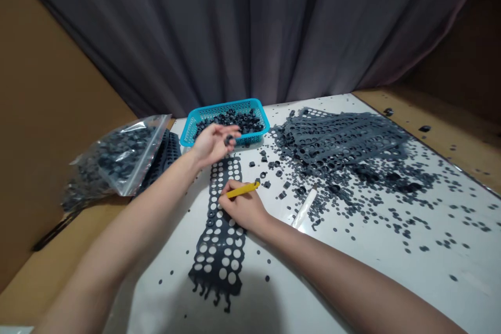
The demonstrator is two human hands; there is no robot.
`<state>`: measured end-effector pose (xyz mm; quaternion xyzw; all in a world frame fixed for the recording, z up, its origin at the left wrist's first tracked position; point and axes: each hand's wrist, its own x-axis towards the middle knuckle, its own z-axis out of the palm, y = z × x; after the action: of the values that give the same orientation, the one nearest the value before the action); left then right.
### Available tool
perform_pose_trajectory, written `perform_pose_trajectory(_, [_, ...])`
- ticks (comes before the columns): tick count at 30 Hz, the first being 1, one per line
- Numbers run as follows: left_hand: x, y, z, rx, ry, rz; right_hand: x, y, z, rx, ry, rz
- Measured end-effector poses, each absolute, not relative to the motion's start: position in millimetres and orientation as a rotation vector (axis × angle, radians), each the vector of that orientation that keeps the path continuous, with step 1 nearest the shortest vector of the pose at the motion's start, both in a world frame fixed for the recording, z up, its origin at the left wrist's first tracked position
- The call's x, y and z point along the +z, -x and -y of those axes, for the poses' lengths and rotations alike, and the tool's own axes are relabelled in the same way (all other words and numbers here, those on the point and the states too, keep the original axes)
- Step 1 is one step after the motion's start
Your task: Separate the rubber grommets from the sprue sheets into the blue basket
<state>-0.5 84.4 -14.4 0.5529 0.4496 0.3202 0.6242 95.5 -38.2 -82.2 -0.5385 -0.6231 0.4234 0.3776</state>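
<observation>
My left hand (pixel 216 142) is turned palm up over the near side of the blue basket (pixel 188 134). A small black rubber piece (pixel 229 140) is held at its fingers. Lower down, my right hand (pixel 243 207) grips a yellow pen-shaped tool (pixel 243 189), whose exposed end points right. That hand rests on a long black rubber strip (pixel 219 237) punched with rows of round holes. The strip lies lengthwise on the white table, hooked tabs along its near end. Part of it is covered by my right hand.
Small black pieces (pixel 250 121) fill the basket. A zip bag (pixel 117 156) of dark pieces leans at left. Perforated black sheets (pixel 344 138) are piled at right, with scattered black discs (pixel 364 203) around them. A white stick-like tool (pixel 305 210) lies nearby.
</observation>
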Motion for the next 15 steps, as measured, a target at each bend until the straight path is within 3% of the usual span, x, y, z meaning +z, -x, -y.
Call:
perform_pose_trajectory(2, [-18.9,5.9,-115.0,0.916,-1.507,-1.273,-84.7,-97.2,37.0,1.159,1.347,1.568])
perform_pose_trajectory(6, [-19.3,16.0,-143.2,0.953,-1.595,-1.352,-88.8,-100.0,33.4,1.364,1.295,1.415])
perform_pose_trajectory(11, [-8.4,31.9,-80.8,1.029,-2.293,-1.32,-86.3,-102.5,37.4,1.399,1.21,1.403])
perform_pose_trajectory(15, [-16.1,59.2,-8.9,0.593,-2.598,-1.143,-82.3,-101.6,43.9,1.245,1.215,1.604])
